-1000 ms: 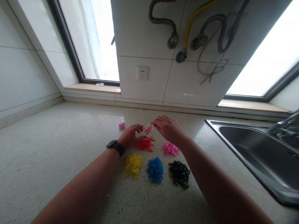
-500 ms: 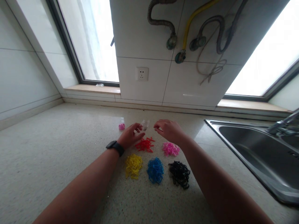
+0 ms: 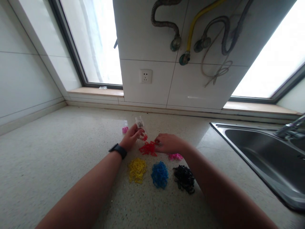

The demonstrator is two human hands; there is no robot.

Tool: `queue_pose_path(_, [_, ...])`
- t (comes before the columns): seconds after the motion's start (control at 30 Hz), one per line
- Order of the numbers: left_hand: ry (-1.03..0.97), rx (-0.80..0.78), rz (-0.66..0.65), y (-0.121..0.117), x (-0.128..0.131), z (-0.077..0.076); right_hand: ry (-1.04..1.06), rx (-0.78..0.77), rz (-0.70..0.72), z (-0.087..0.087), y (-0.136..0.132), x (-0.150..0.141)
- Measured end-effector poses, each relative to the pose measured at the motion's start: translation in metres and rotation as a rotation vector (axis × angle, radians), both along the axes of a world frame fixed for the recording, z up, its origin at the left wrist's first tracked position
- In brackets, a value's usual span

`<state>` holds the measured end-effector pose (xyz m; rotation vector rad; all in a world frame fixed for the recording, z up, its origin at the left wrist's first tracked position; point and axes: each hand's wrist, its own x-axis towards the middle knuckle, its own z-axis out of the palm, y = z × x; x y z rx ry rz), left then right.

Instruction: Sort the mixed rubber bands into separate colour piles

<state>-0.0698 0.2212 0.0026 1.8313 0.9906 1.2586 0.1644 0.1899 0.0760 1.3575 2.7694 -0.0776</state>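
Note:
A small clear plastic bag point(image 3: 140, 123) with a printed square code is in my left hand point(image 3: 132, 137), thumb and fingers closed on it. A few red pieces show at its lower end, near the fingertips. My right hand point(image 3: 168, 143) has its fingers bent together at the right edge of a pile of small red bands point(image 3: 147, 148); the fingertips touch the pile and partly hide what they grip. Beneath the right wrist, a pile of pink bands point(image 3: 175, 156) is partly covered. Nearer to me lie piles of yellow bands point(image 3: 137, 170), blue bands point(image 3: 159, 174) and black bands point(image 3: 184, 178).
A small pink object point(image 3: 125, 129) sits on the speckled countertop point(image 3: 59, 156), beyond my left hand. To the right is a steel sink point(image 3: 257, 152) with a faucet point(image 3: 290, 127). On the wall are a socket point(image 3: 145, 76) and hoses with valves point(image 3: 175, 43).
My right hand has come down toward me onto the red pile. My left hand has shifted slightly left with the bag, which now stands more upright and shows its printed code.

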Motion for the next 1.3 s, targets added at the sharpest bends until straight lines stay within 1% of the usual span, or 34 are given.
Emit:
queue_pose_path(0.17, [-0.057, -0.019, 0.034, 0.004, 0.002, 0.001, 0.035, -0.027, 0.054, -0.003, 0.002, 0.001])
queue_pose_path(0.57, [0.06, 0.035, 0.093, 0.003, 0.002, 0.001, 0.044, -0.014, 0.132, -0.005, 0.001, -0.004])
queue_pose_path(0.8, [0.116, 0.043, 0.067, 0.0, 0.003, 0.003, 0.072, -0.027, 0.164, -0.006, 0.002, -0.007])
queue_pose_path(1.1, [0.151, 0.049, 0.042, 0.0, 0.003, 0.003, 0.041, -0.025, 0.139, -0.007, 0.001, -0.013])
queue_pose_path(1.3, [0.163, 0.054, 0.044, -0.002, 0.004, 0.004, 0.05, -0.018, 0.139, -0.007, 0.005, -0.011])
